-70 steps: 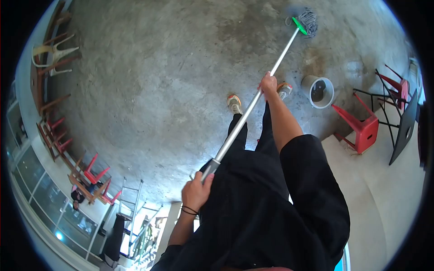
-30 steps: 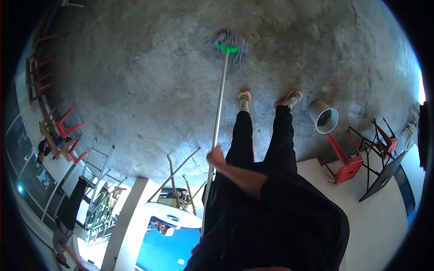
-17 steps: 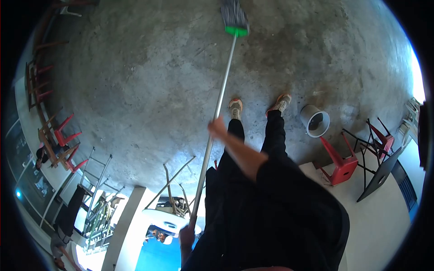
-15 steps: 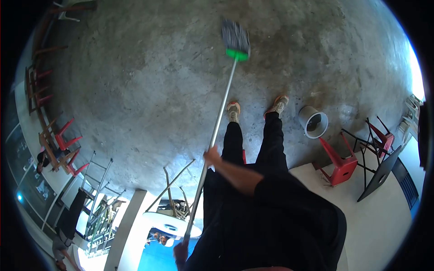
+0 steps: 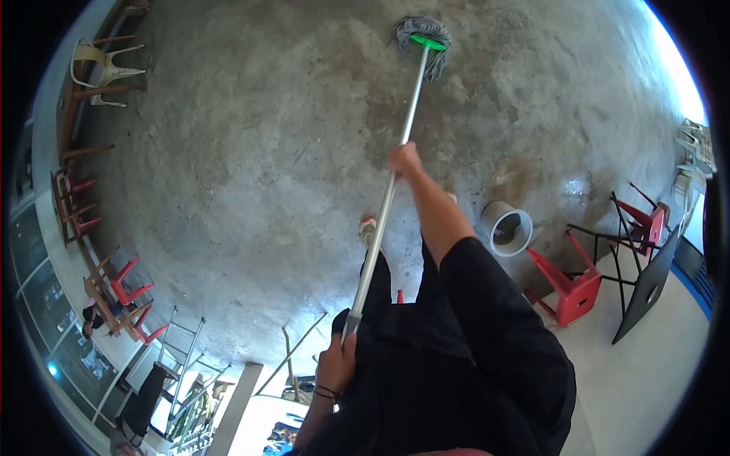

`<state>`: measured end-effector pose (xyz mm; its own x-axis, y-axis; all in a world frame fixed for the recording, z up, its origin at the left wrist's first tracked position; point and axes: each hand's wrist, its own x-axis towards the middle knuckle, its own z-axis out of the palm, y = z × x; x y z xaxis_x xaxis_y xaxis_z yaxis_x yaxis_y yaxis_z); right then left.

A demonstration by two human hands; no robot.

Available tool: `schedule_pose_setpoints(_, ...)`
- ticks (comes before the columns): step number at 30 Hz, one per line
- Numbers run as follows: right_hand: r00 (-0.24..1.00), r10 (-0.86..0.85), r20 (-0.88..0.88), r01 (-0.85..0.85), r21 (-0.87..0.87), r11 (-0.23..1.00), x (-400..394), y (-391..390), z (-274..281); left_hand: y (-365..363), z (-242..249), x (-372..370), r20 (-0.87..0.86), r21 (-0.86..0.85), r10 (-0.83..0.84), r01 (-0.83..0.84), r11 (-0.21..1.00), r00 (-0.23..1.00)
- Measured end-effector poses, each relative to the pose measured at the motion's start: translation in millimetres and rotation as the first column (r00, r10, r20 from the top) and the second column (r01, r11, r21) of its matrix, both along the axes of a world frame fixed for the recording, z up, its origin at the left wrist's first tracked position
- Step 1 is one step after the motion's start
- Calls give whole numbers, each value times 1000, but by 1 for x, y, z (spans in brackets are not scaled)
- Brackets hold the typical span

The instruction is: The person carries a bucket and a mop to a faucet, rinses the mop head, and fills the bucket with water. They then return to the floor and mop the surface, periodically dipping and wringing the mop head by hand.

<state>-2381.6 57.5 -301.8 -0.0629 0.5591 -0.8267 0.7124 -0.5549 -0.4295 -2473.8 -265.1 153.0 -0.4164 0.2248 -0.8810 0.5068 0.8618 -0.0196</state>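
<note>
A string mop (image 5: pixel 374 262) with a silver handle, a green clamp and a grey head is stretched out ahead of me. Its head (image 5: pixel 432 29) rests on the wet-looking concrete floor (image 5: pixel 266 152), some strands trailing to the right. My right hand (image 5: pixel 405 159) is wrapped round the middle of the handle, arm extended. Near my body, my left hand (image 5: pixel 336 363), with dark bands at the wrist, grips the grey end of the handle. Below the handle, one shoe (image 5: pixel 368 228) shows; the other is mostly behind my right arm.
A light grey bucket (image 5: pixel 508 229) holding dark water stands to my right. Beyond it are a red stool (image 5: pixel 566 289) and a tipped black table (image 5: pixel 646 285). Chairs and red stools (image 5: pixel 129 281) line the left side, with a metal frame (image 5: pixel 181 346) nearer me. A person sits at far left.
The mop head has moved forward and slightly right, its strands now bunched round the clamp. My right hand has reached farther forward, and my left hand has risen closer to my waist.
</note>
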Motion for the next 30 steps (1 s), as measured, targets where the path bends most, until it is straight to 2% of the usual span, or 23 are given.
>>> schedule_pose_setpoints(2, 970, 225, 90, -222, -38, 974, 1, 56, 59, 47, 13, 7, 16, 27, -8, 7, 1000, 1000)
schedule_pose_setpoints(3, 725, 680, 111, -689, 77, 721, 2, 52, 76, 51, 20, 2, 11, 21, -37, 37, 999, 999)
schedule_pose_setpoints(4, 286, 939, 192, -953, 160, 258, 3, 39, 94, 25, 19, -5, 23, 16, -52, 51, 999, 998)
schedule_pose_setpoints(5, 518, 754, 404, -836, 426, 345, -7, -29, 22, -11, 22, -14, 34, 10, -74, 74, 997, 997)
schedule_pose_setpoints(7, 636, 771, 41, -737, 330, 590, -25, -99, 73, -45, 67, -27, 23, -263, 42, -34, 964, 999)
schedule_pose_setpoints(9, 692, 684, -231, -668, 156, 728, -34, -155, 141, -136, 116, -52, 1, -347, 437, -410, 844, 899)
schedule_pose_setpoints(11, 708, 607, -361, -635, 50, 771, -36, -188, 192, -148, 154, -66, -20, -310, 521, -501, 808, 853)
schedule_pose_setpoints(13, 767, 504, -398, -568, -55, 821, -45, -204, 187, -125, 172, -73, 48, -183, 283, -270, 945, 958)
schedule_pose_setpoints(14, 803, 444, -399, -522, -110, 846, -50, -211, 172, -111, 177, -80, 99, -45, -3, 8, 999, 995)
schedule_pose_setpoints(15, 869, 355, -345, -437, -198, 877, -59, -205, 152, -95, 178, -86, 49, 207, -445, 427, 880, 894)
schedule_pose_setpoints(16, 921, 261, -290, -336, -252, 908, -69, -181, 150, -80, 177, -94, -142, 409, -761, 737, 538, 634)
schedule_pose_setpoints(17, 960, 159, -229, -224, -293, 929, -78, -158, 148, -66, 171, -103, -281, 476, -827, 819, 321, 487)
schedule_pose_setpoints(18, 984, 49, -171, -99, -298, 949, -78, -116, 157, -49, 164, -114, -292, 496, -825, 815, 301, 483)
schedule_pose_setpoints(19, 987, -83, -139, 37, -307, 951, -73, -71, 165, -31, 148, -129, -14, 332, -511, 486, 808, 859)
schedule_pose_setpoints(20, 970, -215, -109, 173, -305, 936, -69, -27, 173, -16, 126, -147, 128, 9, 17, -18, 1000, 992)
schedule_pose_setpoints(21, 924, -366, -112, 318, -305, 898, -65, 17, 169, 50, 104, -140, 196, 65, 270, -287, 956, 943)
schedule_pose_setpoints(22, 918, -389, -77, 378, -129, 917, -65, 49, 128, 120, 92, -142, 148, -121, 400, -385, 915, 904)
schedule_pose_setpoints(23, 891, -450, -56, 445, -85, 891, -57, 96, 111, 159, 65, -148, 292, 96, 108, -142, 985, 950)
schedule_pose_setpoints(24, 851, -525, -12, 523, -79, 849, -41, 145, 100, 175, 13, -151, 308, 395, -117, -15, 918, 944)
schedule_pose_setpoints(25, 799, -600, 33, 600, -89, 795, -25, 193, 92, 223, -14, -151, 381, 235, -116, 26, 972, 917)
schedule_pose_setpoints(26, 745, -660, 91, 667, -97, 739, -9, 233, 85, 289, -15, -133, 278, 225, -227, 167, 960, 933)
schedule_pose_setpoints(27, 729, -673, 124, 678, 9, 735, -6, 248, 34, 336, -21, -124, 236, 213, -329, 281, 936, 914)
schedule_pose_setpoints(30, 649, -761, -16, 760, -24, 649, -34, 291, 139, 424, -27, -150, 216, 269, -508, 449, 852, 834)
